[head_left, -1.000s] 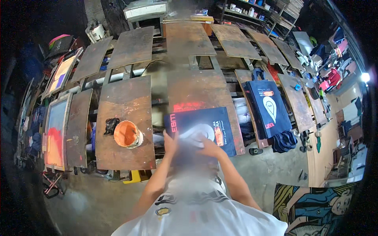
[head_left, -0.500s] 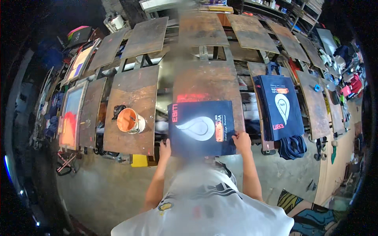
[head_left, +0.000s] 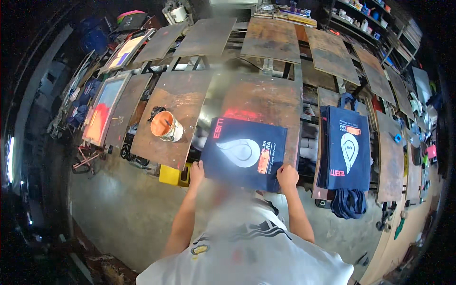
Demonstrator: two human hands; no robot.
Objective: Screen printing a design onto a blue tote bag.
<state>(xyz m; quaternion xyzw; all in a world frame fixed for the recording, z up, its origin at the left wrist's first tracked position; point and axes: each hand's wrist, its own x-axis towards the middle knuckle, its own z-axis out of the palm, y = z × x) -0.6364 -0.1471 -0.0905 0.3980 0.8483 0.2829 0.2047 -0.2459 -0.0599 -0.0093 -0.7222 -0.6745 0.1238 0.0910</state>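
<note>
A navy fabric bag (head_left: 223, 166) lies sideways at the near end of the middle board, its near edge reaching past the board. A white drop shape with pink, white and orange printing marks its face. At the bag's near left corner, my left hand (head_left: 196, 175) is closed on the fabric edge. My right hand (head_left: 288, 179) pinches the near right corner, its fingers curled over the cloth. On the board to the right rests a stack of matching navy bags (head_left: 349, 147), with handles hanging off both ends.
A white bucket (head_left: 167, 127) with orange contents stands on the left board. Farther left leans a framed screen (head_left: 105, 111) with red ink. Beneath the left board's near edge sits a yellow container (head_left: 172, 175). Several bare boards (head_left: 273, 40) line the far row; crowded shelves (head_left: 361, 23) stand behind.
The whole view has turned, shifting the surroundings rightward and tilting them. My right hand has moved from the bag's right edge to its near right corner. My left hand keeps its corner.
</note>
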